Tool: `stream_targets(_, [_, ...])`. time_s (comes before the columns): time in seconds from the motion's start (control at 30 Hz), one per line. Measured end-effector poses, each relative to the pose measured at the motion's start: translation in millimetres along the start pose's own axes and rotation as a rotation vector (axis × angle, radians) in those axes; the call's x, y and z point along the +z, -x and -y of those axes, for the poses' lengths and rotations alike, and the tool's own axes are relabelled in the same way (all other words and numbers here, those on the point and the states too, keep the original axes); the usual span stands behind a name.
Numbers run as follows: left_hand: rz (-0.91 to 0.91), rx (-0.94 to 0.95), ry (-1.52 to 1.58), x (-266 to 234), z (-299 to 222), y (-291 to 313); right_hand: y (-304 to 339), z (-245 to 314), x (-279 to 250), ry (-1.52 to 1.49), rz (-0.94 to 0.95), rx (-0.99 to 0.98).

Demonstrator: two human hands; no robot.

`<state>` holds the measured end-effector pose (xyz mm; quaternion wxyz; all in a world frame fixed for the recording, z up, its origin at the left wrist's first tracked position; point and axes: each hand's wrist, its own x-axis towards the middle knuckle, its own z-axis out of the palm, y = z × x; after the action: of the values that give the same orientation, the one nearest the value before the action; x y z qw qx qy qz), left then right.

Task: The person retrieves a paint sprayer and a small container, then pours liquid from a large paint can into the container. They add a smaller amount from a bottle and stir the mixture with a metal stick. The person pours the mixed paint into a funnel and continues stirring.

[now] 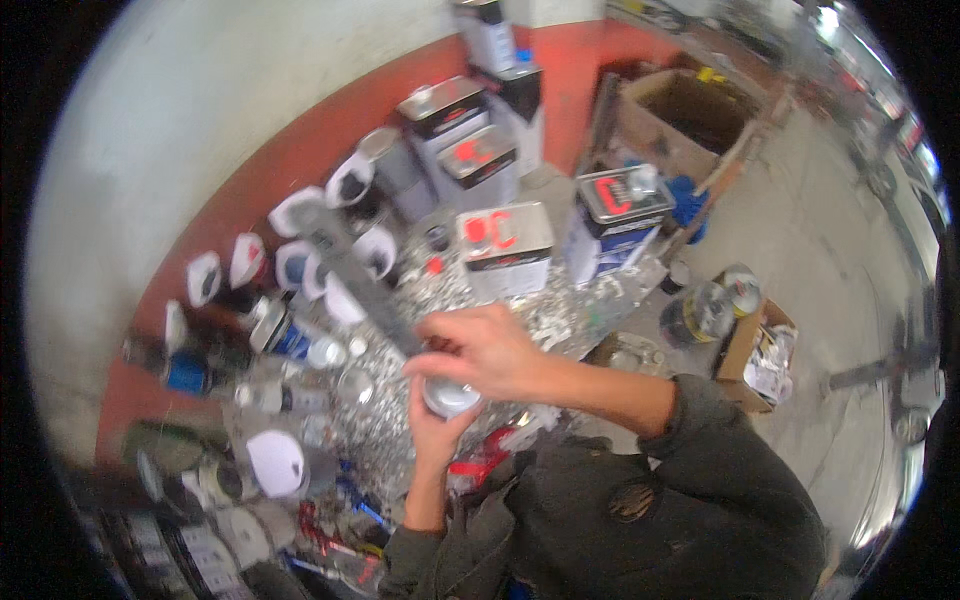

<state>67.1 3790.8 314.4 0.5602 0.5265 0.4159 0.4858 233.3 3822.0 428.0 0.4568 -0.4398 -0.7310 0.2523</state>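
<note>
My left hand (pixel 434 432) is wrapped round a small round cup (pixel 452 398) with something pale grey in it. Just above the cup, my right hand (pixel 490 350) pinches the lower end of a long flat grey stick (pixel 350 265). The stick slants up to the far left, and whether its lower tip reaches into the cup is hidden by my fingers. Beneath both hands lies a tabletop (pixel 420 290) covered in silvery paint splashes. A pale-topped metal can (pixel 505 235) with red marks stands beyond my right hand.
Several white-lined cups (pixel 350 180) line the red-and-white wall. More metal cans (pixel 620 195) stand along the far edge. A bottle with a blue label (pixel 285 335) lies at the left. Tools (pixel 330 540) crowd the near left. Cardboard boxes (pixel 690 110) stand on the floor at the right.
</note>
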Motion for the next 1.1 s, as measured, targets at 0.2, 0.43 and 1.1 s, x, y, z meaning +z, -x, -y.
stream_targets(0.2, [0.029, -0.027, -0.04, -0.2, 24.7, 1.9, 23.3, -73.1, -53.9, -0.134, -0.579, 0.299])
stream_targets(0.43, [-0.035, -0.137, 0.055, 12.4, 9.0, -13.2, 70.9, -247.9, -142.0, 0.249, -1.311, 0.621])
stream_targets(1.1, [-0.242, -0.089, 0.038, 3.0, 5.8, -18.1, 98.8, -313.1, -218.4, -0.684, -0.602, 0.211])
